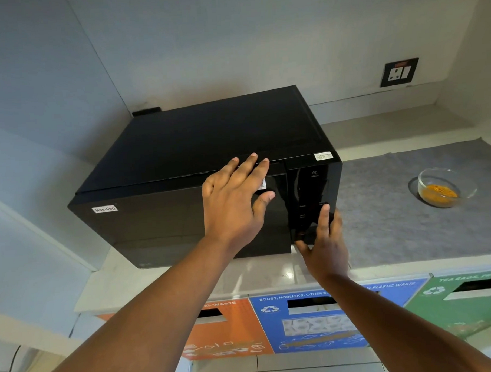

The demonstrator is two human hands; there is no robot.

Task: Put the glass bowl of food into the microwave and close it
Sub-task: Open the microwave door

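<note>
Your left hand (234, 203) lies flat with its fingers spread against the upper right part of the door of the glossy black rectangular microwave (198, 171), the fingertips reaching the door's top edge and the thumb bent out to the right; it grips nothing. Your right hand (324, 244) is also open, its fingers pointing up along the lower part of the microwave's dark control panel (309, 194), with the thumb stretched left toward the seam between door and panel, holding nothing. The microwave door looks closed, flush with the front, and carries a small white "Non-Veg" label (104, 209) near its upper left corner. The microwave stands at the left end of the pale counter (270, 272), close to the back left corner where the walls meet. To its right a grey mat (395, 221) covers the counter, and on it, well apart from both of your hands and toward the counter's right edge, sits the clear glass bowl (447, 187) holding a heap of orange-yellow food. A black wall socket (399, 72) is set in the back wall above the counter. Below the counter's front edge run an orange bin panel (231, 330), a blue bin panel (309, 321) and a green bin panel (463, 303), each with a slot.
</note>
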